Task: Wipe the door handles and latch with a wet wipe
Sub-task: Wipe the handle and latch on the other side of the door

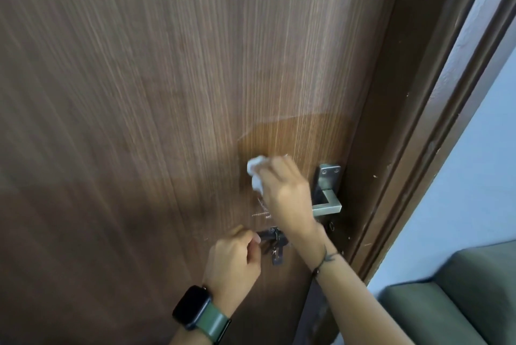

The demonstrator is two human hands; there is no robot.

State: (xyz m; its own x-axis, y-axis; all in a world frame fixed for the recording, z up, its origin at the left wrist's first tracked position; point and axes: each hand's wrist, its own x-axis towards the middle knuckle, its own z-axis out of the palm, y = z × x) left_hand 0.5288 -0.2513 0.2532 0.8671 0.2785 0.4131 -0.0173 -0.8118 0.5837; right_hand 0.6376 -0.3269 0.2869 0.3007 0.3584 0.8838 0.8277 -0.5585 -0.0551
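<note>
A brown wood-grain door (167,93) fills the view. Its square steel lever handle (328,199) sits on a plate near the door's right edge. My right hand (287,194) is shut on a crumpled white wet wipe (255,174) and covers most of the lever, with the wipe pressed against the door left of the plate. Below the handle, a dark metal latch (275,237) with a hanging hasp piece (277,256) is fixed to the door. My left hand (237,258) pinches the latch's left end between thumb and fingers. A smartwatch with a green strap is on that wrist.
The dark brown door frame (413,149) runs down the right side, with a pale wall (469,191) beyond it. A grey-green cushioned seat (460,297) sits at the lower right, close to my right forearm.
</note>
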